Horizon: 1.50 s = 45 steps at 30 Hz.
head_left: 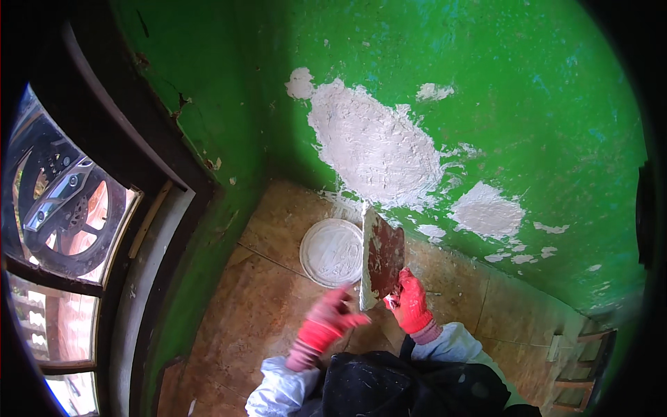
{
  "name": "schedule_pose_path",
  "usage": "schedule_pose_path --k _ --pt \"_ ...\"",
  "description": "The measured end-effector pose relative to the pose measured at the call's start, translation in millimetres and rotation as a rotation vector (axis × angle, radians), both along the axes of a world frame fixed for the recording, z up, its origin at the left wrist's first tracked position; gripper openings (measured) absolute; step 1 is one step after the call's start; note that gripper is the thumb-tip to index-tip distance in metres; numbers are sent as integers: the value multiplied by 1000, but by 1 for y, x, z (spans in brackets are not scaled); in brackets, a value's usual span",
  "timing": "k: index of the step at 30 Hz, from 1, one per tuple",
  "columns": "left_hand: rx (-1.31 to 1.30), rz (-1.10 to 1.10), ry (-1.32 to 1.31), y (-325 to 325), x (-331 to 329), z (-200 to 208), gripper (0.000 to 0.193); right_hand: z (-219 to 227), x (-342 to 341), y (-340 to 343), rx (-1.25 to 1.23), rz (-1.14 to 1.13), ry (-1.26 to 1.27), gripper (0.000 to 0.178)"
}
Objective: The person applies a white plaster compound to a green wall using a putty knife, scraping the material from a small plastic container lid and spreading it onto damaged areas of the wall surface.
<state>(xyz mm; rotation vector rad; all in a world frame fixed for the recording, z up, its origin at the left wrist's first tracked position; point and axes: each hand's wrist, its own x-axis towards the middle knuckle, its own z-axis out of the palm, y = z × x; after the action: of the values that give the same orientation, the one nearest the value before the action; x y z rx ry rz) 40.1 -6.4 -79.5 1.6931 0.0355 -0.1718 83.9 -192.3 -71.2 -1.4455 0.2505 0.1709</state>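
My right hand point(413, 303), in a red glove, is closed round the lower right end of a flat rectangular plastering trowel point(386, 258). The trowel's face is reddish brown with white putty smears, and a pale putty-coated side runs down its left. My left hand point(326, 324), also red-gloved and a little blurred, has its fingers apart just left of the trowel's lower end, with nothing seen in it. Beyond it on the floor is a round white putty-smeared tub or lid point(329, 251), partly behind the trowel. White putty patches point(375, 142) cover part of the green wall ahead.
The green wall point(528, 118) meets a brown tiled floor point(257, 299). Smaller putty patches point(488, 210) lie low on the right. At left stands a dark-framed glazed opening point(104, 208) with a wheel point(66, 208) behind it. Wooden slatted furniture point(587, 368) is at lower right.
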Motion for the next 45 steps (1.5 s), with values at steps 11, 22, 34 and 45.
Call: schedule_pose_path --k 11,22,34,45 --pt "-22 327 -38 -64 3 36 17 4 9 -29 31 205 -12 11" --pt "-61 262 222 -55 45 88 45 61 83 -27 -1339 469 -1108 54" --pt "-465 97 239 -50 45 78 37 62 113 6 -543 -26 -419 32" --pt "-564 151 286 -48 50 75 32 62 122 6 -520 -370 -351 34"
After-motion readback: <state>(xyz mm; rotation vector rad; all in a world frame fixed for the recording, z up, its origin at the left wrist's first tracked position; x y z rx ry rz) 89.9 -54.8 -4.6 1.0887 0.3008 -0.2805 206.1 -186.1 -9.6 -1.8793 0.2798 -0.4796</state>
